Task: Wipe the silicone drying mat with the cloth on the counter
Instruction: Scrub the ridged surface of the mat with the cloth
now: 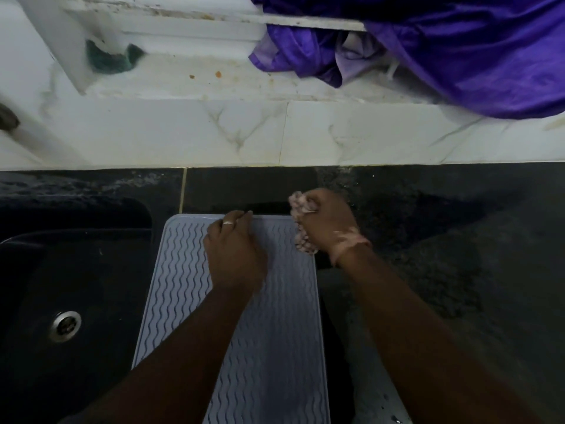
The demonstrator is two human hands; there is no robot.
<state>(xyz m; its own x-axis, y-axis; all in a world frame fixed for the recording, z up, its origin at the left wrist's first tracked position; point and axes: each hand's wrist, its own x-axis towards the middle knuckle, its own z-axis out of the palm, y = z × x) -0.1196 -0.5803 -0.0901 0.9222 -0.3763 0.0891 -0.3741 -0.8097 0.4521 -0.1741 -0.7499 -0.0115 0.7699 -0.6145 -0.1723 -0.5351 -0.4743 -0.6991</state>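
Wiping far right corner of mat, beside sink.
Right hand [327, 228] grips bunched pink cloth [301, 237]; left hand [234, 252], fingers curled, pins grey silicone drying mat [275, 332] at far edge. Mat likely floppy, slippery; needs holding flat.

Black sink [46, 270], purple fabric [458, 50], green sponge [111, 59]

Lighting: uneven. White marble-patterned tile wall [275, 133] was bright; dark speckled stone bench [428, 240] and black sink basin [61, 286] lay dim, detail lost in shadow. Green scrubbing sponge [113, 58] was blurred. Straight edges bowed toward the frame borders. Overall sharpness: soft.
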